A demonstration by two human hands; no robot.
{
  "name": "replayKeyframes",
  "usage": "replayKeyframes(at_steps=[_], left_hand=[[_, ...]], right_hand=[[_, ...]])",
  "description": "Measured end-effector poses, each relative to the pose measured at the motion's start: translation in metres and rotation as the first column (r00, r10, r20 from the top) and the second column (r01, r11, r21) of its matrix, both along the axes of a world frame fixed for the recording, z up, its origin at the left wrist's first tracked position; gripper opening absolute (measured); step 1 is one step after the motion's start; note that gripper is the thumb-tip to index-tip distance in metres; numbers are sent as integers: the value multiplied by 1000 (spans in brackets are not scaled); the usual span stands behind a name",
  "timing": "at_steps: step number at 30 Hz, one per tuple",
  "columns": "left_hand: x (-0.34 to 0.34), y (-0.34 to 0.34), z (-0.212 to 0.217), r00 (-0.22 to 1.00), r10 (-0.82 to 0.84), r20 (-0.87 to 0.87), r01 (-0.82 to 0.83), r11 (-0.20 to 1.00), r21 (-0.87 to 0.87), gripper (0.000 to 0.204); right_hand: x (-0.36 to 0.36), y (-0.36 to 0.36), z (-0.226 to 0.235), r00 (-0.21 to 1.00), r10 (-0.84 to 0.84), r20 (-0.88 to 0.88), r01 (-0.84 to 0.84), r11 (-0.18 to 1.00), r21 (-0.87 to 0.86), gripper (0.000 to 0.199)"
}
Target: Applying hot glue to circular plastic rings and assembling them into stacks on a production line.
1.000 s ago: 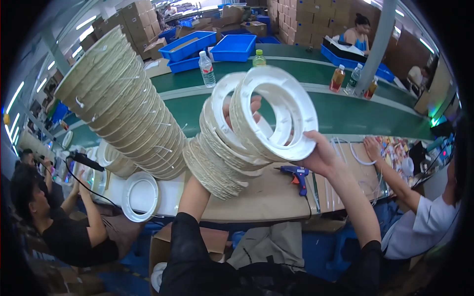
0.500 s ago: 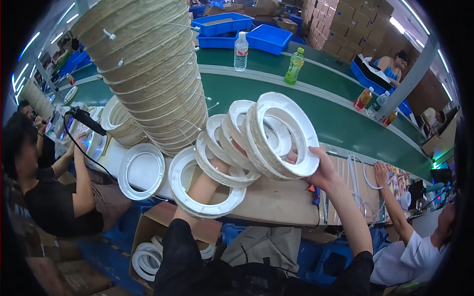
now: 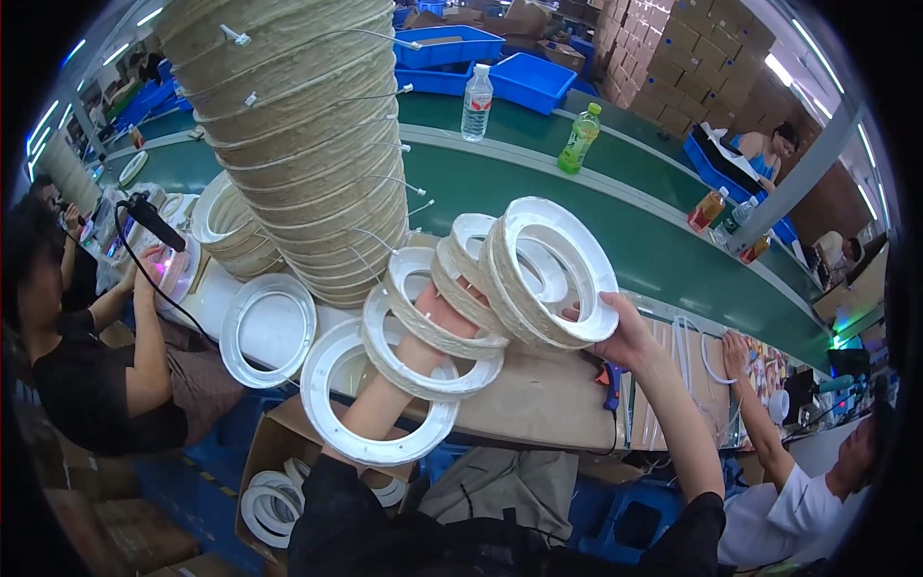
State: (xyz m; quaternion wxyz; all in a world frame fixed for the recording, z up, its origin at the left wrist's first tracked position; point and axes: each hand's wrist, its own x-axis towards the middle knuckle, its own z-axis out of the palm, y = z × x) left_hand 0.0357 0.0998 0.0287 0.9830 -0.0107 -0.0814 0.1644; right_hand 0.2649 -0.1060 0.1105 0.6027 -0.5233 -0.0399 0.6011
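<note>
Several white rings with rough beige outer walls hang in a fanned-out row in front of me. My left hand reaches through them, and the lowest ring hangs round my left forearm. Its fingers go in behind a middle ring and seem to hold it, though the fingertips are mostly hidden. With thumb and fingers, my right hand grips the rim of the rightmost ring, tilted toward me. To the left, a tall stack of like rings rises, thin white cables with plugs sticking out.
Another ring lies left on the worktable. A cardboard box below holds more rings. Beyond runs a green conveyor with bottles and blue trays past it. Co-workers sit either side.
The rings round my left arm have spread farther apart, the lowest one dropping toward the lower left. The rightmost ring has lowered slightly, still in my right hand.
</note>
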Motion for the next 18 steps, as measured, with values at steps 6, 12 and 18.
replayKeyframes(at_steps=[6, 12, 18], left_hand=[[-38, 9, -24, 938, -156, -310, 132, 987, -97, 61], [-74, -7, -3, 884, -46, -466, -18, 991, -133, 66], [-114, -10, 2, 871, -10, -491, 35, 999, 41, 56]], right_hand=[[-5, 15, 1, 999, 45, -22, -45, 999, 25, 50], [-9, 32, 9, 971, 133, 198, -90, 973, -213, 49], [10, 50, 6, 953, 174, 247, -130, 974, -184, 47]])
